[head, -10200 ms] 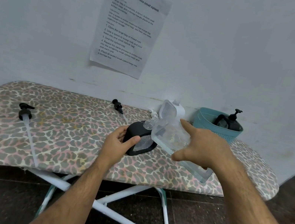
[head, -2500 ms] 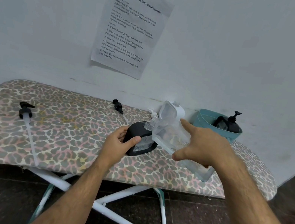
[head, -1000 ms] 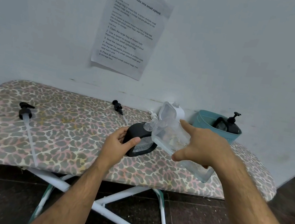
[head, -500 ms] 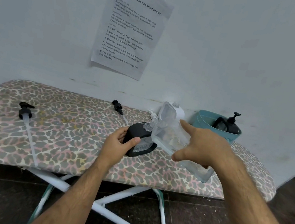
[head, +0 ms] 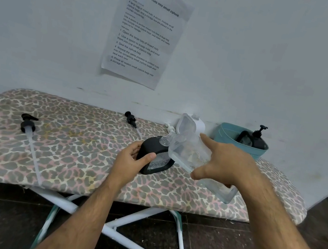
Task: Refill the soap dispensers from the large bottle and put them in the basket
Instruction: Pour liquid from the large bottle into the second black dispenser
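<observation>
While the right hand [head: 224, 166] grips the tilted large bottle [head: 201, 165] mid-body, left hand [head: 131, 161] clasping the dispenser [head: 153, 157], its clear, liquid-laden plastic likely proves slippery.

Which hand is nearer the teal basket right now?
Right. The right hand, gripping the tilted clear bottle, is just in front of the teal basket; the left hand sits further left.
</observation>
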